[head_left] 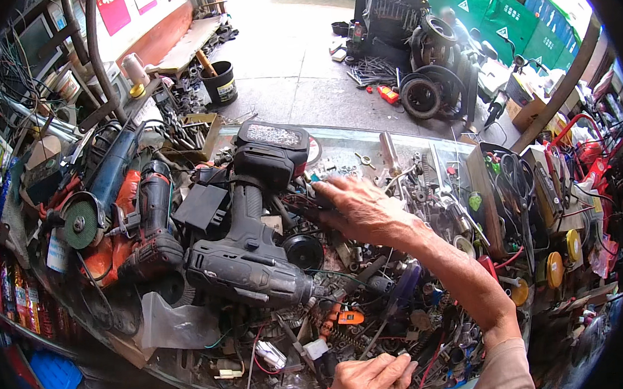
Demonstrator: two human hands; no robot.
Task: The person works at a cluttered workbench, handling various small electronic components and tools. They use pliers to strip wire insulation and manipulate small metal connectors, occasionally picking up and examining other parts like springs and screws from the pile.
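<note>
My right hand (362, 206) reaches across the cluttered glass-topped bench, its fingers stretched and apart among dark wires and small parts. Close by on its left stands the battery pack (273, 148) of a large black cordless impact wrench (247, 262), which lies with its nose to the right. Its fingertips are partly in shadow. At the near edge my left hand (370, 382) rests with fingers curled together; whatever is in them is hidden. Just beyond it lie an orange plastic piece (349, 317), a white connector (315, 349) and loose wires. A black round part (303, 251) sits below my right hand.
On the left lie an angle grinder (105, 178) and a smaller cordless tool (154, 221). A scissors-filled holder (483, 195) stands on the right. Beyond the bench, a black bucket (221, 84) and stacked tires (421, 96) stand on the floor.
</note>
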